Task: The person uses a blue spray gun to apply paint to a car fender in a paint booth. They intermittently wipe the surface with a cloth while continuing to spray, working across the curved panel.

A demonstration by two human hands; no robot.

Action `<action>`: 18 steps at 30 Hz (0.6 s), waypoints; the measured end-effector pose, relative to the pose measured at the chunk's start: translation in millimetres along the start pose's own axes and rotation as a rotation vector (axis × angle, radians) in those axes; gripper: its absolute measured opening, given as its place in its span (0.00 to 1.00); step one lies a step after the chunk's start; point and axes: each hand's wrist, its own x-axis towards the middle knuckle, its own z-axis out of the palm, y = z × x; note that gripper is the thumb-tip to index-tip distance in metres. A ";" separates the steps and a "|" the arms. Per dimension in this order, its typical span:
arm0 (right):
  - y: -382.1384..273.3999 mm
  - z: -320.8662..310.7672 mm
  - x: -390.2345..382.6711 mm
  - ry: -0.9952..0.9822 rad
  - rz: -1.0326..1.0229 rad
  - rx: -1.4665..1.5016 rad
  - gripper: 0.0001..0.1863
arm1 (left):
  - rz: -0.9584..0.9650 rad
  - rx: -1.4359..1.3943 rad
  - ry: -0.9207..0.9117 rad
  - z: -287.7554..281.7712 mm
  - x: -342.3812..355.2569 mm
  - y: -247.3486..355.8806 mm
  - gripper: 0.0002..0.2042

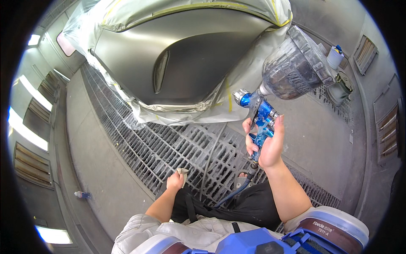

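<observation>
- Gripping blue metal spray gun (264, 113) in right hand (272, 144), closed round the handle; fitted above with large scuffed grey paint cup (296, 65), leaning right.
- Pointing silver round nozzle (241, 96) up-left, toward smooth matte-grey curved vehicle panel (182, 55); apart from it, not touching.
- Closed left hand (174, 182) round small pale scrap (183, 175); perhaps cloth or paper, too small to tell which.
- Located at upper centre, ahead of both hands: the panel, framed by whitish plastic masking film (247, 70) and thin yellow tape (229, 94).
- Trailing from gun handle: dark blue rubber hose (232, 194), over slotted grey metal floor grating (144, 148).
- Standing beyond gun, at right: white plastic bucket (335, 58) and green-grey round can (341, 88).
- Judged done: masking, closely bordering the panel; also some coating, going by the even matte tone.
- Judged left: any further coats (number not determinable here), then unmasking, with film and tape still on.
- Seen at nozzle: no clear mist. Judged mid-job, between passes or just before one.
</observation>
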 end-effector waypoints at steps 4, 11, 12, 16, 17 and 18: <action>-2.0 2.0 -0.3 0.011 -0.001 0.001 0.46 | 0.001 -0.038 0.030 3.5 2.2 -3.1 0.24; 2.3 -1.8 1.5 -0.040 -0.005 0.035 0.45 | 0.017 -0.112 0.075 18.4 14.9 -20.6 0.20; 2.4 -3.0 1.6 -0.062 -0.005 0.048 0.43 | 0.021 -0.089 0.077 20.1 16.3 -22.5 0.20; 3.0 -4.8 1.5 -0.079 0.001 0.063 0.42 | 0.047 -0.087 0.088 24.3 18.5 -25.9 0.18; 3.0 -5.0 1.7 -0.076 0.001 0.061 0.42 | 0.047 -0.083 0.085 24.3 19.1 -25.7 0.18; 3.0 -4.7 1.3 -0.072 0.002 0.058 0.42 | 0.050 -0.061 0.088 24.4 18.3 -25.6 0.18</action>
